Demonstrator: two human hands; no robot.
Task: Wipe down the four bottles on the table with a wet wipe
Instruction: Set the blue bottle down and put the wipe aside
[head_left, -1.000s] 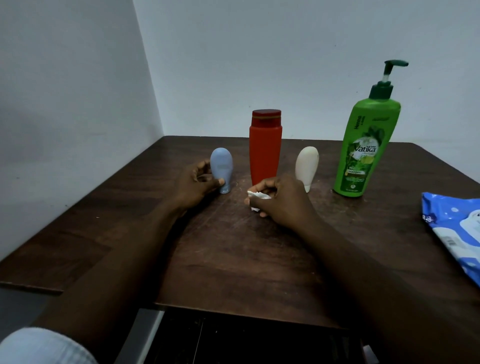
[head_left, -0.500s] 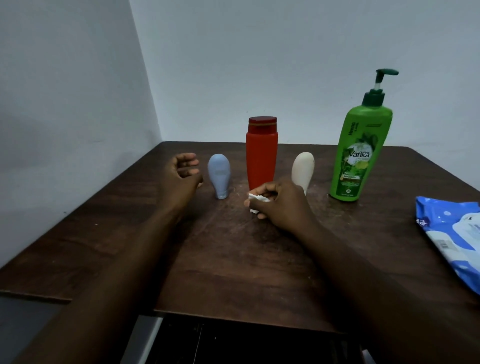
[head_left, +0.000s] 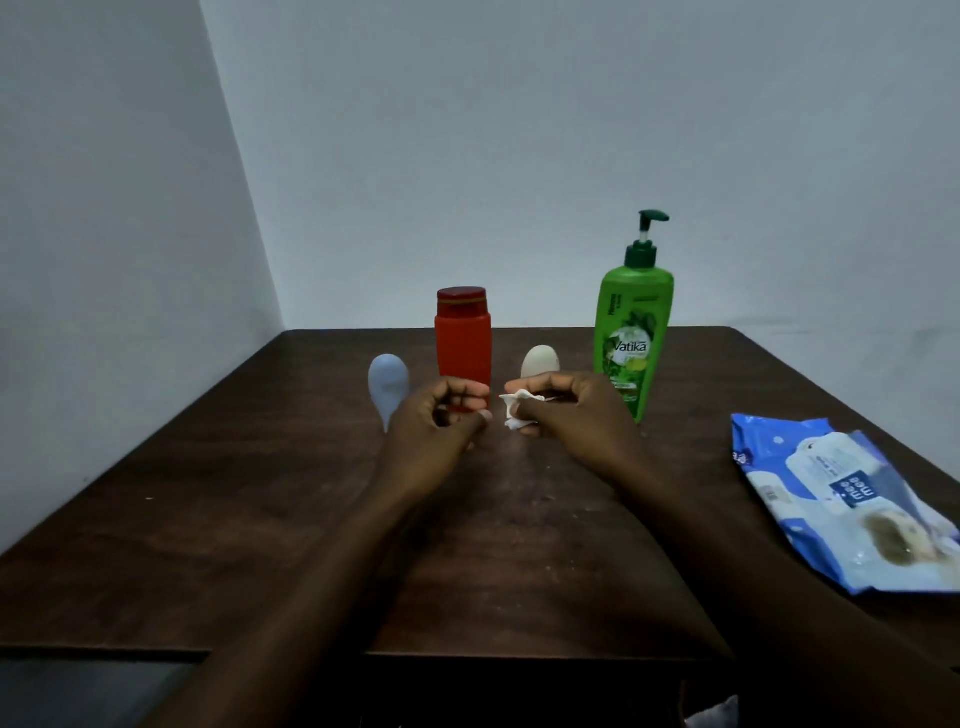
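Four bottles stand in a row on the dark wooden table (head_left: 260, 493): a small blue bottle (head_left: 388, 385), a red bottle (head_left: 464, 340), a small cream bottle (head_left: 540, 361) and a tall green pump bottle (head_left: 635, 332). My left hand (head_left: 441, 421) hovers in front of the red bottle's base with its fingers loosely curled round nothing. My right hand (head_left: 566, 415) pinches a crumpled white wet wipe (head_left: 519, 410) just to the right of it, hiding the lower part of the cream bottle.
A blue pack of wet wipes (head_left: 841, 499) lies flat near the table's right edge. Grey walls close the back and left sides. The table's front edge runs just below my forearms.
My left hand let go of the blue bottle and moved right, in front of the red bottle. My right hand kept the wipe and shifted slightly right. The camera tilted upward.
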